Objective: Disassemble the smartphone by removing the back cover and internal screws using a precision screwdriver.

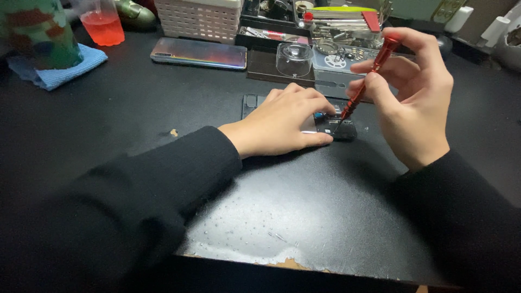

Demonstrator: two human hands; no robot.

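Right hand [412, 103] pinching tilted red screwdriver [367, 81], left hand [282, 122] flat on phone [341, 129]

Around the face-down iridescent phone [198, 53] on the black desk [108, 125]: just behind, a white slatted basket [199, 19]; far left, a blue cloth [57, 73] under a green patterned container [38, 32]; behind-left, a clear cup of red liquid [103, 24]; right, a clear plastic dome [294, 58] and a cluttered tool tray [336, 24].

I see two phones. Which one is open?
The phone under the left hand, its insides showing. The other phone lies closed, shiny, farther back.
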